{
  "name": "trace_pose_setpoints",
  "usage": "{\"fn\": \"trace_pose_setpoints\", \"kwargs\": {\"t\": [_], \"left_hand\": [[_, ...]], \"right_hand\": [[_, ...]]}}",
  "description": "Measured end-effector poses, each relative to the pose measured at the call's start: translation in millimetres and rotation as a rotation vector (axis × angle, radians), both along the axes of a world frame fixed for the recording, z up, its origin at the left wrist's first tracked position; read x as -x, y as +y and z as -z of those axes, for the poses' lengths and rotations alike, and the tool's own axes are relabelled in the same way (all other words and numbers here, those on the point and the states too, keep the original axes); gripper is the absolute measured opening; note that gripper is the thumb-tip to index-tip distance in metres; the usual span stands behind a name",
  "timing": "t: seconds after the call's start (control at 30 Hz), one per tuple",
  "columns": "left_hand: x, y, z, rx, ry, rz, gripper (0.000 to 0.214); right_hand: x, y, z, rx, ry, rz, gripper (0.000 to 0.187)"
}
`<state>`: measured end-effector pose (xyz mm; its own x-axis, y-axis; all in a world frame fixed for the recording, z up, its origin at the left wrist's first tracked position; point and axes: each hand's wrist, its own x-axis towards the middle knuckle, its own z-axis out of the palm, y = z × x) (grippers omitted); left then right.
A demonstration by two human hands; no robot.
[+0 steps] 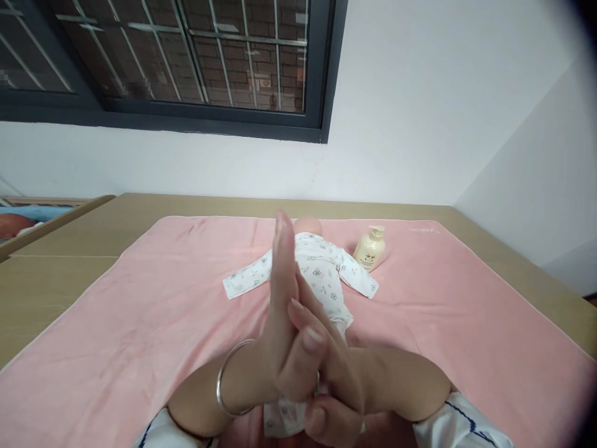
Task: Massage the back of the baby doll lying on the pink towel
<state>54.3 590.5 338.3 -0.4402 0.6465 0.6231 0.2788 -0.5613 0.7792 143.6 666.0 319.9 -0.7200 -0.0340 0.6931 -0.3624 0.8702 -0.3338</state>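
My left hand (282,311), with a silver bangle on its wrist, is raised palm inward with its fingers stretched upward. My right hand (329,354) presses flat against the left palm, a little lower, its fingers straight. No object shows between them. Behind the hands, a baby doll in a white patterned outfit (321,261) lies with its sleeves spread. Its smooth head (308,226) shows at the far end, and my hands and forearms cover much of its body. Beside the sleeve on the right, a pale yellow pump bottle (370,250) leans slightly.
A pink cloth (186,286) with several creases covers most of the wooden table (65,274). White walls (401,112) rise behind and at the right. A dark-framed, barred window (321,74) is at the upper left. Blue fabric (41,213) lies past the left edge.
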Motion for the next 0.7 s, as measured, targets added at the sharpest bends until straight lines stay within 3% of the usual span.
{"fn": "trace_pose_setpoints", "kwargs": {"t": [0.1,0.2,0.27,0.4,0.5,0.6,0.7], "left_hand": [[24,16,-15.0,-0.048,0.123,-0.026,0.063],[57,41,-18.3,0.005,-0.01,-0.039,0.056],[81,65,-8.7,0.059,-0.097,-0.096,0.054],[120,123,39.3,0.322,-0.284,-0.149,0.054],[136,158,84.6,0.343,-0.353,-0.221,0.042],[141,173,118.2,0.3,-0.343,-0.298,0.033],[141,174,132.9,0.292,-0.317,-0.362,0.03]], "right_hand": [[7,2,-4.1,0.115,0.07,-0.243,0.075],[19,14,-6.3,0.176,-0.004,-0.2,0.066],[31,29,-3.2,0.238,-0.057,-0.107,0.056],[64,60,21.4,0.28,-0.297,0.239,0.053],[88,80,49.4,0.043,-0.422,0.466,0.057],[99,100,70.2,-0.125,-0.511,0.503,0.052],[99,126,77.4,-0.157,-0.543,0.452,0.048]]}}
